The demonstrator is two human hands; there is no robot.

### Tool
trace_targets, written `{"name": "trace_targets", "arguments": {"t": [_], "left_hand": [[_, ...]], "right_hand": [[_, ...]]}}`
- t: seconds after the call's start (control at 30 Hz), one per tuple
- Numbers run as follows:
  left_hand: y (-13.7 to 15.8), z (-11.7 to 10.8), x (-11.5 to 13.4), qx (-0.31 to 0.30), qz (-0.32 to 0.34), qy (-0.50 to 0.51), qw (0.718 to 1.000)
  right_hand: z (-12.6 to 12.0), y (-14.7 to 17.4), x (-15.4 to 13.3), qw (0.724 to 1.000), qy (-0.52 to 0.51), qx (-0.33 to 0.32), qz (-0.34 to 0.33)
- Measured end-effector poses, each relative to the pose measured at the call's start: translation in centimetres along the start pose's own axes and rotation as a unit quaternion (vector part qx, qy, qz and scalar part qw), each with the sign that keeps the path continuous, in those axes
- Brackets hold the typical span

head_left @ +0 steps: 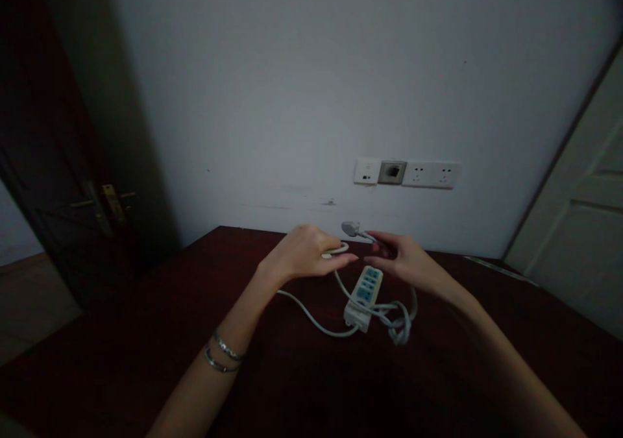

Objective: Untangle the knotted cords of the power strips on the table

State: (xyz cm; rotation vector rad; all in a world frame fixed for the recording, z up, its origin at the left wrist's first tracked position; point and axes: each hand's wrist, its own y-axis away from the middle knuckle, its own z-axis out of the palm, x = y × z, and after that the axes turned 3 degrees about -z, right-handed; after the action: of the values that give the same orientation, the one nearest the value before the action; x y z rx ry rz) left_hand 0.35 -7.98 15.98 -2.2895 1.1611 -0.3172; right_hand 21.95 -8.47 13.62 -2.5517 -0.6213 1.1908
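Note:
A white power strip [368, 289] with blue-green sockets lies on the dark red table. Its white cord [311, 318] leaves the near end, runs left and passes up under my left hand [309, 253]. That hand is closed around a bend of the cord, with a small loop poking out by the thumb. My right hand [402, 256] pinches the cord just behind its grey-white plug [350, 228], which points left above the table's far edge. A knotted tangle of cord [399, 324] rests beside the strip's near end, below my right hand.
Beyond the table [195, 334] stands a pale wall with a row of wall sockets [431, 174] and a grey switch plate [392, 172]. At the left is a dark door with a brass handle [113, 202]. A white panelled door [584, 217] is at the right.

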Motion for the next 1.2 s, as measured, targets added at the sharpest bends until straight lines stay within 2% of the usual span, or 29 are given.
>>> {"name": "trace_targets", "arguments": {"t": [0.07, 0.13, 0.27, 0.33, 0.4, 0.5, 0.57, 0.63, 0.7, 0.8, 0.87, 0.93, 1.03, 1.1, 1.2], "left_hand": [[-0.1, 0.1, 1.2, -0.013, 0.020, 0.043, 0.999], [-0.2, 0.4, 2.1, -0.015, 0.024, 0.094, 0.995], [-0.4, 0.9, 2.5, 0.003, -0.022, 0.196, 0.980], [-0.4, 0.6, 2.0, -0.011, -0.053, 0.233, 0.971], [-0.4, 0.1, 1.2, -0.058, -0.074, 0.247, 0.965], [0.0, -0.5, -0.7, -0.180, -0.077, 0.242, 0.950], [0.4, -0.4, -2.4, -0.277, -0.087, 0.236, 0.927], [0.9, 0.3, -4.1, -0.366, -0.130, 0.219, 0.895], [1.4, 1.3, -5.7, -0.416, -0.184, 0.198, 0.868], [2.0, 2.7, -7.9, -0.437, -0.195, 0.241, 0.845], [2.3, 3.3, -9.2, -0.425, -0.180, 0.301, 0.834], [2.6, 3.6, -10.3, -0.385, -0.178, 0.366, 0.828], [2.9, 4.2, -11.3, -0.306, -0.215, 0.484, 0.791], [3.0, 5.0, -11.7, -0.239, -0.246, 0.555, 0.758], [2.6, 6.9, -11.5, -0.141, -0.271, 0.604, 0.736]], "right_hand": [[1.0, 0.5, -0.5, 0.996, -0.038, -0.071, -0.044], [1.9, 0.7, -0.7, 0.991, -0.058, -0.087, -0.088], [2.7, 0.2, -0.1, 0.993, -0.038, -0.006, -0.112], [2.2, -0.2, 0.1, 0.993, -0.020, 0.026, -0.111], [1.3, -0.5, 0.3, 0.992, 0.008, 0.075, -0.099], [-0.6, -0.5, 0.5, 0.982, 0.062, 0.165, -0.066], [-2.1, -0.3, 1.0, 0.973, 0.096, 0.204, -0.046], [-3.6, -0.1, 1.7, 0.965, 0.119, 0.233, -0.025], [-5.1, 0.2, 2.5, 0.957, 0.130, 0.260, -0.001], [-7.2, 0.8, 3.3, 0.945, 0.118, 0.301, 0.046], [-8.2, 1.4, 3.4, 0.943, 0.089, 0.310, 0.078], [-9.0, 1.9, 3.1, 0.945, 0.049, 0.308, 0.103], [-9.8, 2.4, 3.0, 0.949, 0.001, 0.290, 0.122], [-10.3, 2.4, 3.3, 0.956, 0.006, 0.261, 0.135], [-10.7, 2.4, 4.1, 0.974, 0.035, 0.168, 0.148]]}}
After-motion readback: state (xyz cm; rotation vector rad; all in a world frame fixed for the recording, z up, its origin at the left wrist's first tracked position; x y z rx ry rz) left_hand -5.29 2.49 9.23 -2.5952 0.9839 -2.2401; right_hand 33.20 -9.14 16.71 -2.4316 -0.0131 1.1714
